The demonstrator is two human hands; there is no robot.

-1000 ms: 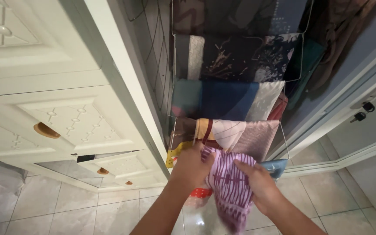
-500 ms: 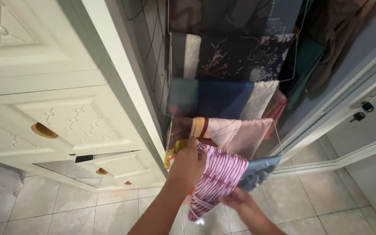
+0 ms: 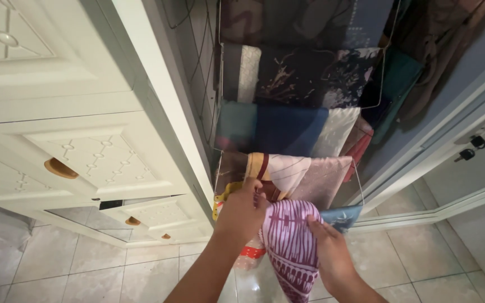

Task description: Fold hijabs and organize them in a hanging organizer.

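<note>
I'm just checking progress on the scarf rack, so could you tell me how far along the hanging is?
Done: the upper tiers of the wire rack already carry folded cloths, such as the blue cloth and the pink cloth. In hand: both hands, left hand and right hand, grip the purple striped cloth at the lowest visible tier. Left: that cloth does not yet hang on its own.
</note>
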